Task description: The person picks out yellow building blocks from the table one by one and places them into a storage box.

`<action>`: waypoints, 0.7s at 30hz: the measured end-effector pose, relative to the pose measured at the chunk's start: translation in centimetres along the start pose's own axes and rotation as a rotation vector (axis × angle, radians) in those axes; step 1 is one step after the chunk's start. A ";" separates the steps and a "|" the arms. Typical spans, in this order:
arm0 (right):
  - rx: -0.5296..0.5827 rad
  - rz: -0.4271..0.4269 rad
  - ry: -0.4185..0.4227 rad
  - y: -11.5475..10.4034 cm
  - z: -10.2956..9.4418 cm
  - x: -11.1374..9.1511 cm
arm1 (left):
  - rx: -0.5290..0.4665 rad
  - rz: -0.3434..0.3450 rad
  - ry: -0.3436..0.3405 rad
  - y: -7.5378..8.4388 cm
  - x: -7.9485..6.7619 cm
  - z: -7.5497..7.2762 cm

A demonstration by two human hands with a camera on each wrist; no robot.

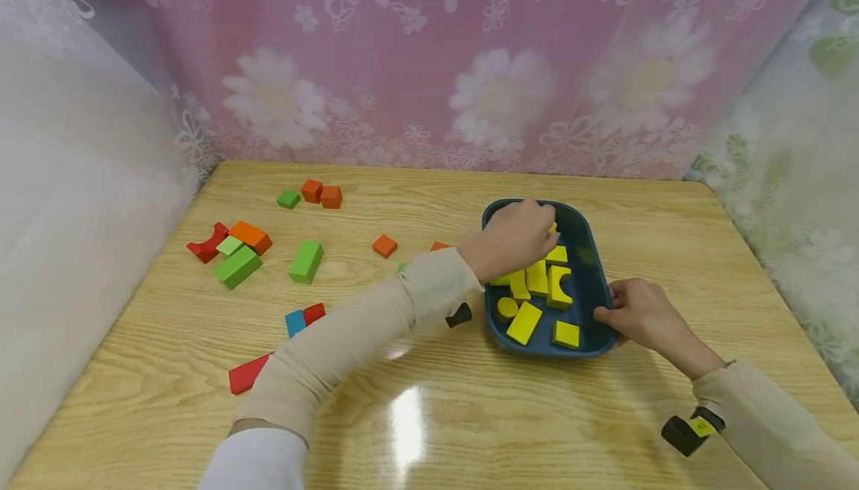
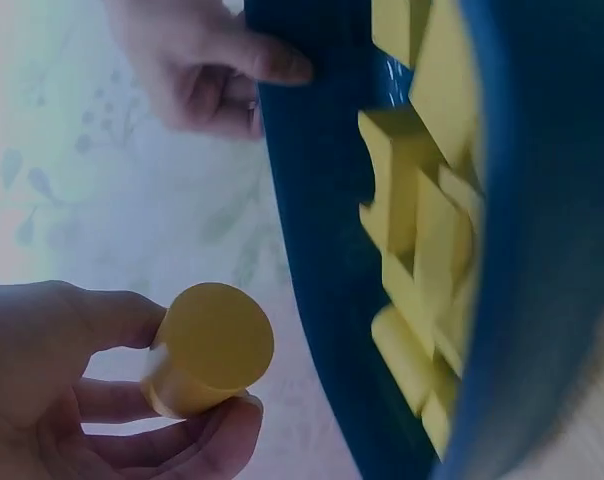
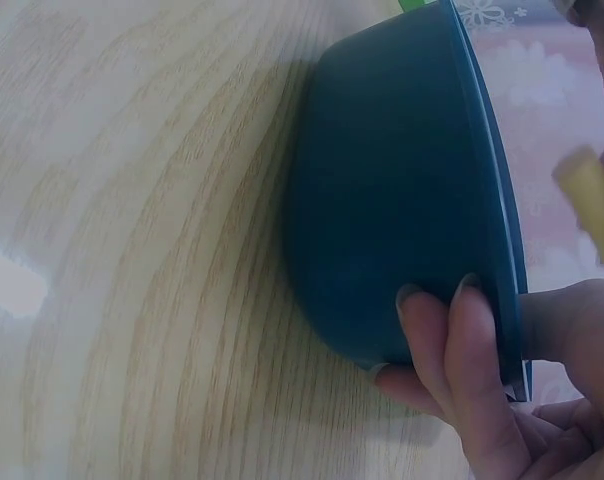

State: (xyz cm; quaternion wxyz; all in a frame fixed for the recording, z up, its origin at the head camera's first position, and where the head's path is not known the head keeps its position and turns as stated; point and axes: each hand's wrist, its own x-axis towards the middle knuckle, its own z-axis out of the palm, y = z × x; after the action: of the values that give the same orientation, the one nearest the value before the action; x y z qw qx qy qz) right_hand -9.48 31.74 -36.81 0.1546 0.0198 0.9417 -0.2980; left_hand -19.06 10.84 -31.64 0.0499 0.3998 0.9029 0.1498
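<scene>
A dark blue plastic basin (image 1: 585, 274) holds several yellow blocks (image 1: 524, 323), among them a notched one, a small cylinder and flat rectangles. My left hand (image 1: 518, 233) is above the basin's far part. Its thumb and fingers pinch a yellow cylinder block (image 2: 217, 335), seen plainly in the left wrist view and hidden mostly by the hand from the head. At the right side, my right hand (image 1: 647, 317) grips the basin's rim, thumb inside and fingers against the outer wall (image 3: 402, 180).
Left of the basin, loose blocks lie on the wooden table (image 1: 443, 400): green ones (image 1: 306, 262), orange ones (image 1: 385, 246), a red arch (image 1: 209, 244), a red block (image 1: 248, 373) and a blue piece (image 1: 294, 323). My left sleeve partly covers some. A flowered curtain (image 1: 416, 65) stands behind.
</scene>
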 end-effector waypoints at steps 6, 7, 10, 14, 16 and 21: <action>0.000 -0.025 0.003 0.1 0.1 -0.1 | -0.029 0.007 -0.101 2.5 2.3 2.1; 0.001 -0.029 0.003 0.0 0.1 -0.1 | -0.038 0.007 -0.116 2.8 2.5 2.4; 0.003 -0.033 0.004 -0.1 0.1 -0.1 | -0.059 0.010 -0.139 3.5 3.3 3.3; 0.008 -0.020 0.001 -0.2 0.0 -0.1 | -0.087 0.012 -0.164 4.3 4.2 4.1; 0.003 -0.012 0.000 -0.2 0.0 -0.1 | -0.087 0.015 -0.178 4.6 4.5 4.4; -0.002 -0.001 0.000 -0.1 -0.2 -0.2 | -0.082 0.032 -0.204 4.9 4.9 4.7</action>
State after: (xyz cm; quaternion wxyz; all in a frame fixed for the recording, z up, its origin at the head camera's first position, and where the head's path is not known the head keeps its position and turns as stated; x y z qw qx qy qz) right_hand -9.34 31.75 -36.55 0.1546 0.0191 0.9421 -0.2971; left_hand -17.90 18.68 -34.42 0.1553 0.4249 0.8798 0.1459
